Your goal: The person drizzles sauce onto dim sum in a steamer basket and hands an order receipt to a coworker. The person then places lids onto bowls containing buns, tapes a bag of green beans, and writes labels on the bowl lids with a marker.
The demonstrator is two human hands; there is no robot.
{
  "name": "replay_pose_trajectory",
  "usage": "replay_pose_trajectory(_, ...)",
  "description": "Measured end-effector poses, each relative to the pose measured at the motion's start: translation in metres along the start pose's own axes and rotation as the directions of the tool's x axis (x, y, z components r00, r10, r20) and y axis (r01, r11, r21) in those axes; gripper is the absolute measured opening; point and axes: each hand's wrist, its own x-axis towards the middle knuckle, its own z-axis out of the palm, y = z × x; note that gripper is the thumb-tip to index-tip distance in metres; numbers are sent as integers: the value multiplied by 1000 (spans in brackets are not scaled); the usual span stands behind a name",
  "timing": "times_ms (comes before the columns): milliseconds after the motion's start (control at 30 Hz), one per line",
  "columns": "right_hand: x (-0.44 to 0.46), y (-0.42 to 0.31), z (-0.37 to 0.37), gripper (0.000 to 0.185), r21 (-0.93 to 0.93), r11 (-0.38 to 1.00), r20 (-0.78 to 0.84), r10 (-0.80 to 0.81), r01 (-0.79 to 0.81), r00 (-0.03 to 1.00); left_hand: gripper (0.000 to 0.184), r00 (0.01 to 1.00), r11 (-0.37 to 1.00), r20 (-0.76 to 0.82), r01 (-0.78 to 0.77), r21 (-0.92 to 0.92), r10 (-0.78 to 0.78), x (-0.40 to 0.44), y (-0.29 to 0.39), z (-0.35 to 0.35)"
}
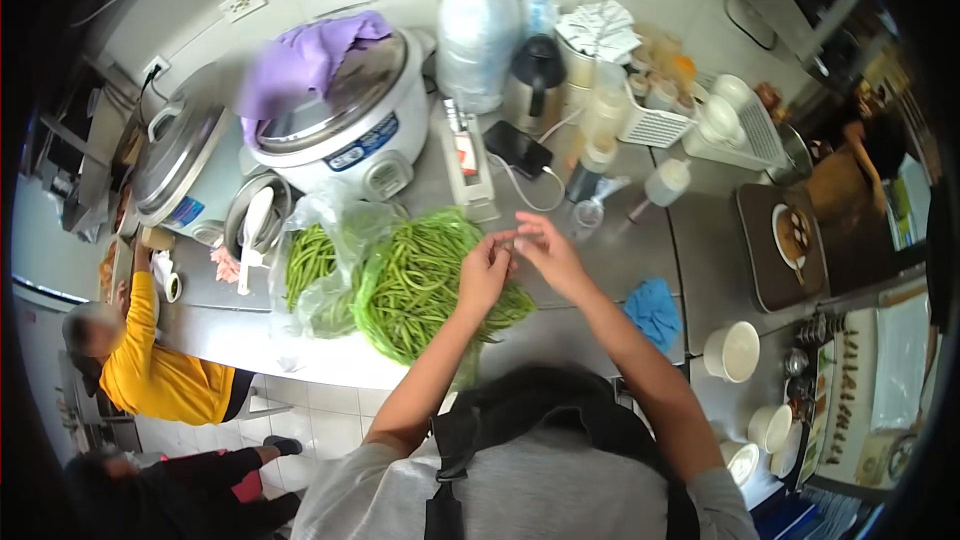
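Both of my hands meet above the right side of a pile of green beans (430,265). My left hand (484,275) has its fingers drawn together in a pinch; whatever is between them is too small to make out. My right hand (556,258) reaches in from the right with thumb and forefinger stretched out and apart, its fingertips close to those of the left. The beans lie on a thin green plastic bag (375,325) at the counter's edge. Left of them, a clear plastic bag (345,230) partly covers more green beans (310,265).
Behind the beans stands a large rice cooker (390,130) with a purple cloth (320,60) on its lid. A phone (518,148) and sauce bottles (592,168) are further back. A blue cloth (653,314) lies right. A person in yellow (170,370) works at left.
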Motion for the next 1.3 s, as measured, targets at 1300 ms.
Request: replay_pose_trajectory(1300,-119,13,5,38,171,943,9,288,-286,958,41,961,609,-117,-63,791,251,84,-26,-80)
